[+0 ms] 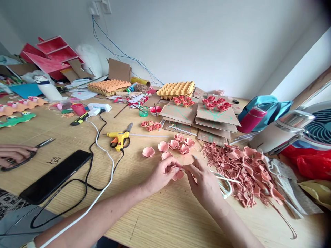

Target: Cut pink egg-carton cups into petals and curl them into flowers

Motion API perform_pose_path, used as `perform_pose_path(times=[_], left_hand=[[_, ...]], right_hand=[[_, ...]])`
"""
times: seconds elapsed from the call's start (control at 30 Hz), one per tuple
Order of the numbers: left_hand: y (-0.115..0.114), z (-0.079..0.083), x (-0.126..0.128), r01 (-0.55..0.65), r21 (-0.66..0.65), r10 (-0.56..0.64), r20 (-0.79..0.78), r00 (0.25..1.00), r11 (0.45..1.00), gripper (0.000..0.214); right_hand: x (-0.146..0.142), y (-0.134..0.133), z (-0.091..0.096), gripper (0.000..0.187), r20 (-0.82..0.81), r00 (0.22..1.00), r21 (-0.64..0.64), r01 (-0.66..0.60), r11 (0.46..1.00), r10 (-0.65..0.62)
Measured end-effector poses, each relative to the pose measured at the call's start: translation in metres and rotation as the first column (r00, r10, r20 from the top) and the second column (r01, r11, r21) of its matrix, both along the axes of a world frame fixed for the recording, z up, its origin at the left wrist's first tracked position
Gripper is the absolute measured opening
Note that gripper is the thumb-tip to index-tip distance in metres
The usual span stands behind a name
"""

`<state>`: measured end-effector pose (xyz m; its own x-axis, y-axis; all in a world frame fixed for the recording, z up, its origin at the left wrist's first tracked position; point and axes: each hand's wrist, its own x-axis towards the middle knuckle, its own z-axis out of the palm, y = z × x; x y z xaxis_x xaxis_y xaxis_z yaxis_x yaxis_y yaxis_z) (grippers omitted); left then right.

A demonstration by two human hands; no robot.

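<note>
My left hand (165, 174) is closed around a small pink flower-shaped cup (178, 175), thumb and forefinger at its rim. My right hand (203, 179) meets it there, fingertips pinched at the cup's edge and partly hiding it. Under and beside my right hand lie scissors with pale handles (225, 187); a blade tip shows past the knuckles. Just beyond my hands sit several similar pink cups (162, 146), one of them (148, 152) a little apart on the left. A heap of pink torn scraps (248, 175) spreads to the right of my right hand.
A yellow glue gun (118, 140) lies near orange-handled shears (127, 134). Cables cross the table by a black phone (58, 175). Another person's hand (15, 155) holds scissors at far left. Red flowers (217, 103) sit on stacked cardboard (217, 117). A flask (281, 131) stands right.
</note>
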<state>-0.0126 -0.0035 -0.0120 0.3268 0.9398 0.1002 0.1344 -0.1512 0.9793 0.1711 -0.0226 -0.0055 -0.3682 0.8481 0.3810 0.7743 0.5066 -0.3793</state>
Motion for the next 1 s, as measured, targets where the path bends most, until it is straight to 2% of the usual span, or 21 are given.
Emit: perform_pose_path(times=[0.23,0.4,0.57,0.77,1.0], left_hand=[[0.001,0.000,0.000,0.014,-0.016,-0.013,0.024,1.000,1.000,0.014],[0.001,-0.007,-0.002,-0.017,-0.060,0.022,0.079,0.997,0.998,0.020],[0.000,-0.004,0.000,-0.011,-0.059,0.021,0.174,0.985,0.998,0.021],[-0.004,0.001,0.006,0.027,-0.088,-0.008,0.213,0.977,0.996,0.020],[-0.005,-0.011,0.007,0.038,-0.066,-0.030,0.115,0.993,0.997,0.025]], right_hand=[[0.000,-0.001,-0.003,0.027,0.070,0.998,0.073,-0.011,0.997,0.006],[0.000,-0.001,0.002,0.026,-0.042,0.995,-0.027,0.084,0.996,-0.086],[-0.002,-0.002,0.001,0.022,-0.093,0.993,-0.106,0.065,0.992,-0.075],[-0.003,-0.004,-0.001,0.023,-0.050,0.992,-0.044,0.118,0.992,-0.120],[-0.002,-0.004,-0.004,0.022,0.029,0.992,0.026,0.124,0.992,-0.125]])
